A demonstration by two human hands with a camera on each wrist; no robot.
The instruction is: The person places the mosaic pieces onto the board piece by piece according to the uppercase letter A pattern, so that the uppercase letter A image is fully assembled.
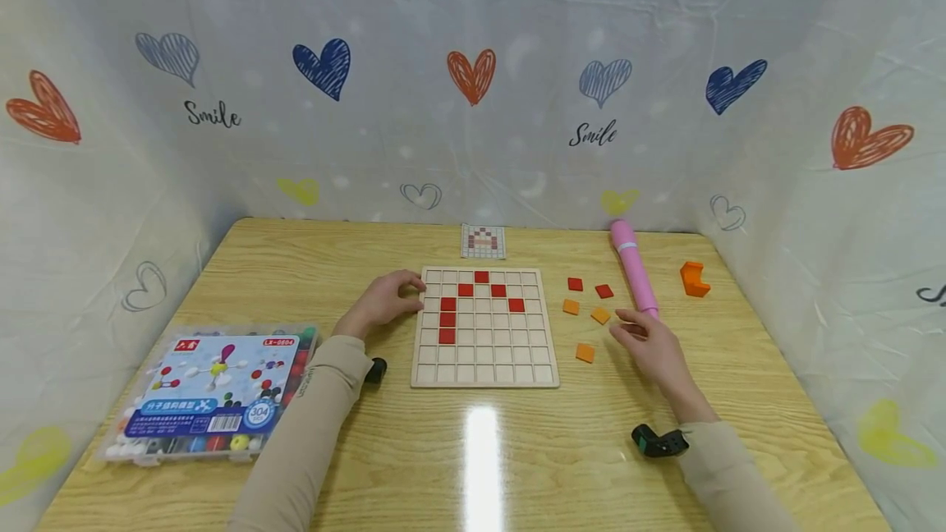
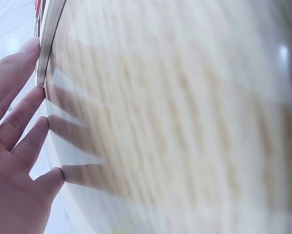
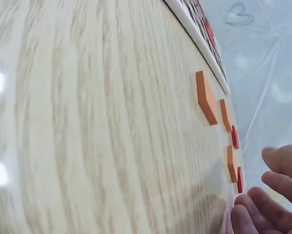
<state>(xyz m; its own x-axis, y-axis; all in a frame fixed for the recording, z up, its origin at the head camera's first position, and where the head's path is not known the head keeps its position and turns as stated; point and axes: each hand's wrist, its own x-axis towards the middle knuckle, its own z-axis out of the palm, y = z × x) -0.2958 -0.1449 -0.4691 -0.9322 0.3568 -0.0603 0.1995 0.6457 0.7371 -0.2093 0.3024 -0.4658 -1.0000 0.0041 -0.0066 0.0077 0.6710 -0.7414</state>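
Currently | left hand (image 1: 384,300): fingers spread, touching board (image 1: 493,355) (its edge) | right hand (image 1: 654,349): loosely parted, near orange tile (image 1: 600,315)

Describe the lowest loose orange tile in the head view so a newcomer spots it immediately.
On the wood-grain table, find the wooden grid board. Off its right side lie five loose square tiles, two red and three orange. Pick the lowest orange tile, set apart from the other four and closest to the board's lower right corner.
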